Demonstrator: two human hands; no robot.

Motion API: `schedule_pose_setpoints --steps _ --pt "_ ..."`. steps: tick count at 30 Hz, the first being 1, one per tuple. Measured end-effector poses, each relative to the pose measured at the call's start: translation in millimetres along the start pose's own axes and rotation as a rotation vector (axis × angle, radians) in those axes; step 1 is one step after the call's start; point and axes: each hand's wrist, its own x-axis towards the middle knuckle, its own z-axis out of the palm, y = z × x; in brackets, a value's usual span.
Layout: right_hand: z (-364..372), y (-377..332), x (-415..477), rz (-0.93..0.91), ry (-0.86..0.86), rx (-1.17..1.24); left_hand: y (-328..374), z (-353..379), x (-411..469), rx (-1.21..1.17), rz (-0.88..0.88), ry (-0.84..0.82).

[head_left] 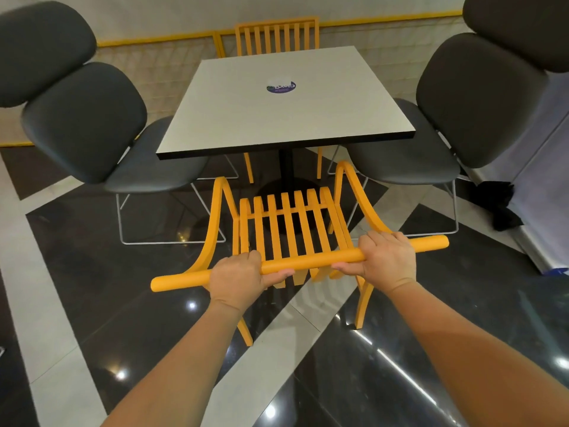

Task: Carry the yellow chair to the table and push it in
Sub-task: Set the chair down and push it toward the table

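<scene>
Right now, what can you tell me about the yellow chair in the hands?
The yellow chair looks like painted wood: a round top rail, flat slats, curved arms and splayed legs. It faces the white table, seat near its front edge, not yet pushed in. The left hand and right hand both grip the top rail.

Open floor gap (pixel 289 180) under table (pixel 277 112) near edge, flanked by grey chairs left (pixel 101 140) and right (pixel 446 124), black pedestal (pixel 285 167) centred behind.

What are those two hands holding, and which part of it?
Both the left hand and the right hand grip the yellow chair by the round top rail of its backrest, one toward each end.
</scene>
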Motion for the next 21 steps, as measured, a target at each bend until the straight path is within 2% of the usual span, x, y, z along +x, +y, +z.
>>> schedule_pose_setpoints --steps 8,15,21 --pt "3 -9 2 0.018 -0.01 -0.019 -13 7 3 0.011 0.023 -0.009" --pt "11 -62 11 0.087 -0.029 -0.005 -66 5 17 -0.018 0.036 0.01" --pt "16 -51 14 0.036 -0.003 -0.011 -64 11 20 -0.015 0.049 0.019"
